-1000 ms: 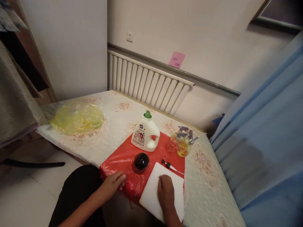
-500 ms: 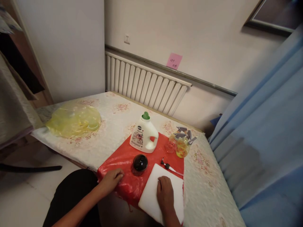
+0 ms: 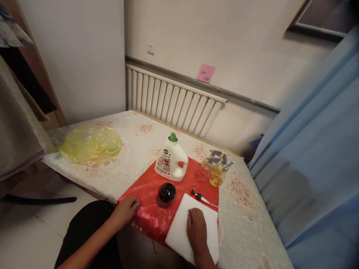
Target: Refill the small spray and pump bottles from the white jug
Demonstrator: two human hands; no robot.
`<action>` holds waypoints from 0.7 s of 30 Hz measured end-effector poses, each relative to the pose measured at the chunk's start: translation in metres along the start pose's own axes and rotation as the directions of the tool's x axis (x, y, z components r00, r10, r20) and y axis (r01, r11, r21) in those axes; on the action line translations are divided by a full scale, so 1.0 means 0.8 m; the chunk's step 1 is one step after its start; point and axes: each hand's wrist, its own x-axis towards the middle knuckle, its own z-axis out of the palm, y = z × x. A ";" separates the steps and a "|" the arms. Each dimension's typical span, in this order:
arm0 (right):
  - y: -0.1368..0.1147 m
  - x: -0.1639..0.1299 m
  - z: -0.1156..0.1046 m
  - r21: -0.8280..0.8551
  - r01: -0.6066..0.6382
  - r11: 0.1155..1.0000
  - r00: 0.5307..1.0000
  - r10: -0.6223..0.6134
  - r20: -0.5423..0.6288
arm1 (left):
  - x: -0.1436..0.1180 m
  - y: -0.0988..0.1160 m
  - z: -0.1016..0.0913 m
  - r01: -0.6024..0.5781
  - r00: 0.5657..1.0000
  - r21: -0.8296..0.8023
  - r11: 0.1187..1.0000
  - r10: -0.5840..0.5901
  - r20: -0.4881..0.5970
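Note:
My left hand [image 3: 126,211] rests at the near left edge of a red plastic bag [image 3: 146,213] spread flat, its fingers curled in with nothing visible in them. My right hand [image 3: 197,227] lies on a white flat pad [image 3: 179,228], fingers also curled and holding nothing I can see. Between the hands stands a dark round bottle [image 3: 166,193]. Just beyond the pad lies a black pump head [image 3: 198,195] with a pale tube. Behind the bottle, a white handled jug [image 3: 169,160] stands upright with a green piece [image 3: 173,137] in its mouth.
Spray bottles, one pinkish [image 3: 203,172] and one yellow [image 3: 216,176], stand at the back right with grey trigger heads. A yellow plastic bag [image 3: 89,144] lies far left on the flowered cloth [image 3: 134,157]. A blue curtain [image 3: 316,157] hangs right; a radiator [image 3: 171,97] lines the wall.
My left hand has drawn back a little to the left, away from the dark bottle. My right hand stays on the white pad. The view has shifted slightly.

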 end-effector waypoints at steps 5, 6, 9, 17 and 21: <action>-0.001 0.000 0.000 0.001 0.004 1.000 1.000 -0.004 -0.007 | 0.003 0.001 -0.018 0.014 0.999 0.001 1.000 -0.014 -0.037; -0.001 0.000 -0.001 0.001 0.004 1.000 1.000 -0.004 -0.012 | 0.002 0.001 -0.019 0.015 0.999 -0.003 1.000 -0.015 -0.036; -0.003 0.001 -0.002 0.002 0.006 1.000 1.000 -0.006 -0.022 | 0.000 0.000 -0.019 0.020 0.999 -0.021 1.000 -0.020 -0.028; -0.005 0.002 -0.004 0.005 0.001 1.000 1.000 -0.001 -0.023 | 0.001 0.000 -0.013 0.021 1.000 -0.090 0.996 -0.022 -0.013; -0.004 0.001 -0.004 0.005 0.002 1.000 1.000 -0.002 -0.018 | -0.001 0.003 -0.011 0.023 1.000 -0.125 0.992 -0.024 -0.007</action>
